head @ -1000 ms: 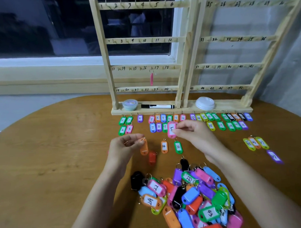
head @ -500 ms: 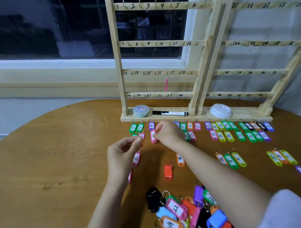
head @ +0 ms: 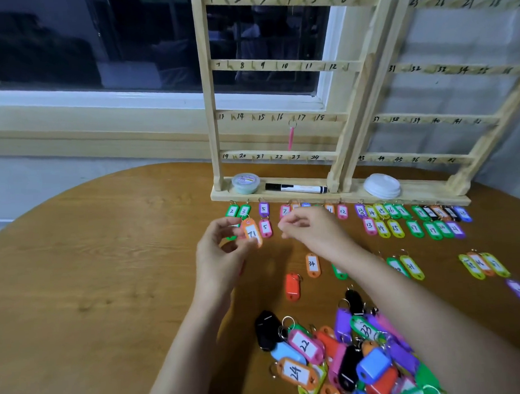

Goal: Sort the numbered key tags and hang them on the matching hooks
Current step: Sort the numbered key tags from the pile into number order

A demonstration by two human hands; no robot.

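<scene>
The round wooden desk [head: 79, 277] fills most of what I can see. At its far edge, against the window, two wooden racks [head: 210, 110] stand side by side, their rails marked with hand-written numbers above small hooks. Near the front lies a loose pile of key tags [head: 361, 358] in many colours, some showing 22, 24 and 33. Just below the racks' base, sorted tags [head: 401, 221] are laid flat in short rows, running from low numbers on the left towards the right.

The left hand [head: 222, 251] is raised over the left end of those rows. Its grip is closed on an orange tag [head: 252, 233], pinched at the fingertips, so the tag stands clear above the thumb with its ring end upward and its white label facing me. The right hand [head: 310, 230] hovers just beside it with its fingers curled and their tips drawn together; it is blurred, and I cannot tell whether that grip holds anything.

Between the two hands a pink tag marked 5 [head: 265, 227] lies on the desk. One pink tag [head: 291, 138] hangs by hook 17.
</scene>
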